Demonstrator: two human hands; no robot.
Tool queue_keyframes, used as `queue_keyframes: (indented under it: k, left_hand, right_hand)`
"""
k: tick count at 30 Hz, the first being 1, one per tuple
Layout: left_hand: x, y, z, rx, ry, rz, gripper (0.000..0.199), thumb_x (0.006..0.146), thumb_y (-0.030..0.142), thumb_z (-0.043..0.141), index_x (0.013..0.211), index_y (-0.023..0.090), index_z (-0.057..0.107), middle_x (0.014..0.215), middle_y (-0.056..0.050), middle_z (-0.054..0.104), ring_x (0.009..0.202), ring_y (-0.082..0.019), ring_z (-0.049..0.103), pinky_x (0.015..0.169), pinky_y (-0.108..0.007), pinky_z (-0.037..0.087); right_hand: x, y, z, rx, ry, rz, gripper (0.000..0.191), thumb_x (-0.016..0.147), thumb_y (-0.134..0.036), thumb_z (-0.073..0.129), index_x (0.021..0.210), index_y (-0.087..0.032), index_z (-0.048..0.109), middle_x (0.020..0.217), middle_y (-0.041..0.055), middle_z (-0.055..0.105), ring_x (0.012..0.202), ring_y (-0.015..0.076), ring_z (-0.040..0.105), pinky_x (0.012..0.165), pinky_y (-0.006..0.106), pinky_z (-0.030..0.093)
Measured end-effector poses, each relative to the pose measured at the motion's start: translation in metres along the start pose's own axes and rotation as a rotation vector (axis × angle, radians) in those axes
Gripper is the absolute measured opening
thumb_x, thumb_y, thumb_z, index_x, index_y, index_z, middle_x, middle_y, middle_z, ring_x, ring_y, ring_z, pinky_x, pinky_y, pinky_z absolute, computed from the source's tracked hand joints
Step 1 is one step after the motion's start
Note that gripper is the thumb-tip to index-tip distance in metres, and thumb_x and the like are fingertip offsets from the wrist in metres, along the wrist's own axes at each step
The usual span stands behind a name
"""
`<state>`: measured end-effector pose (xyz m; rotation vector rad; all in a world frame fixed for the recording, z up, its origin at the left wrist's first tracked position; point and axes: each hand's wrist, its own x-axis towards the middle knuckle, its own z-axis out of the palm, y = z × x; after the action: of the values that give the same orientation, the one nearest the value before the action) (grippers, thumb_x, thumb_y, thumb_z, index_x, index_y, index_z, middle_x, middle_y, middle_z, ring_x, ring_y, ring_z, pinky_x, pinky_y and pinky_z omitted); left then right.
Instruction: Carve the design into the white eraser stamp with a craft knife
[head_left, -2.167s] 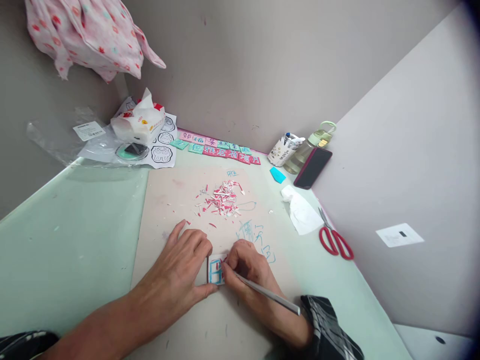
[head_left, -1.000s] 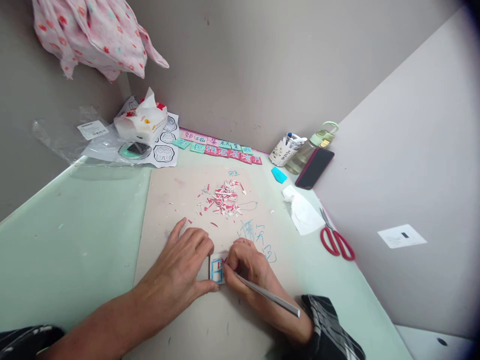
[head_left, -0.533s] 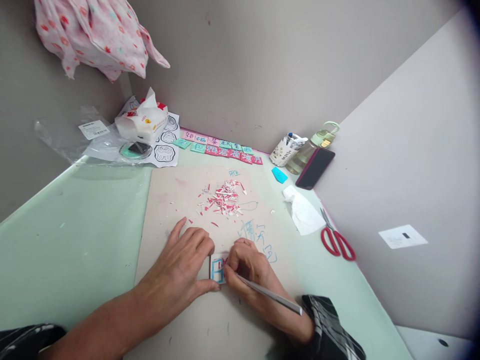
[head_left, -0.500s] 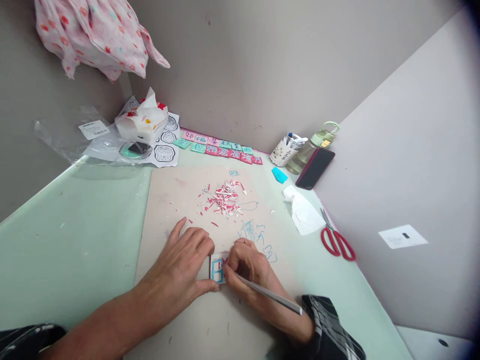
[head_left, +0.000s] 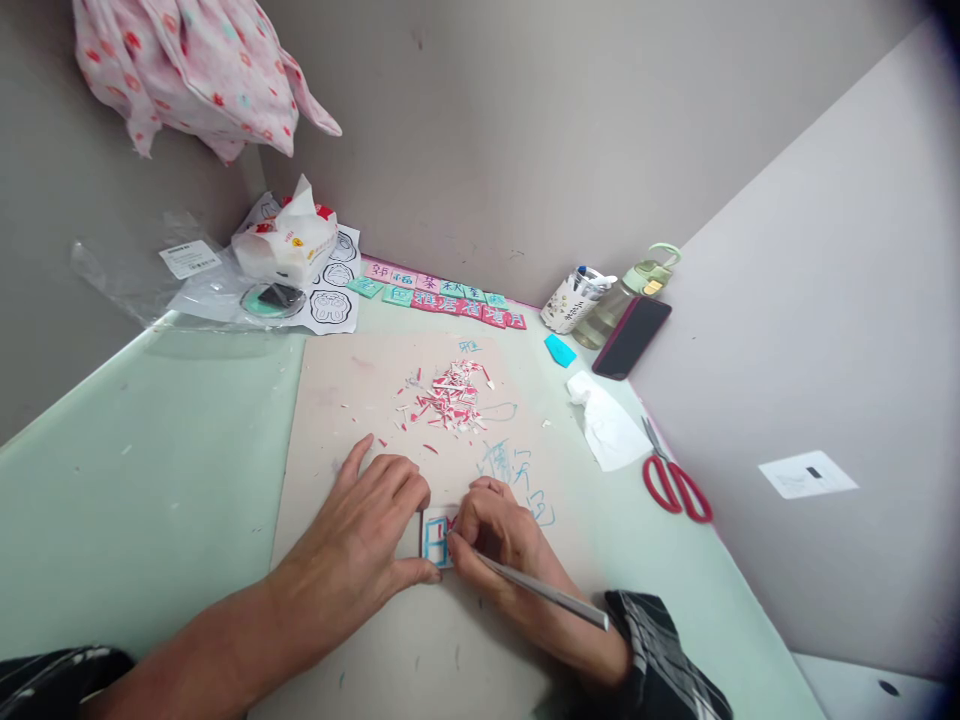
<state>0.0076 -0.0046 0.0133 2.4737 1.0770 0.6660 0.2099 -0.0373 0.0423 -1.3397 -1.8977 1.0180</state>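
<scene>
My left hand (head_left: 379, 520) rests on the board with thumb and index finger closed against the left side of a small rubber stamp block (head_left: 435, 545). The block's face is white with blue drawn lines and some red showing. From the right, my right hand (head_left: 499, 535) grips a slim grey carving knife (head_left: 551, 592) like a pen, its handle slanting down to the right. My fingers hide most of the tip and the block's right part. Beyond my hands lies a pile of red and white shavings (head_left: 454, 395).
Everything sits on a beige board (head_left: 322, 400) over a pale green table. Carved tiles (head_left: 450, 303) line the back. At right are red-handled scissors (head_left: 675, 485), a tissue (head_left: 604, 420), a phone (head_left: 631, 338), a bottle (head_left: 600, 322) and a pen cup (head_left: 568, 302). A tissue pack (head_left: 289, 245) stands back left.
Both hands stay almost in place on the block. The knife handle's end has shifted very slightly right.
</scene>
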Motion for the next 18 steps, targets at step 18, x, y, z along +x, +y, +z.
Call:
queue_keyframes:
  k: [18]
  left_hand:
    - [-0.0006, -0.0014, 0.0001, -0.013, -0.005, 0.003, 0.052, 0.07, 0.019, 0.09, 0.095, 0.024, 0.045, 0.096, 0.004, 0.055, 0.097, -0.021, 0.059, 0.12, -0.059, 0.019]
  right_hand:
    - [-0.0014, 0.0004, -0.0012, 0.048, -0.014, 0.027, 0.024, 0.085, -0.01, 0.053, 0.071, -0.025, 0.039, 0.076, -0.0013, 0.05, 0.082, 0.0198, 0.047, 0.086, 0.036, 0.036]
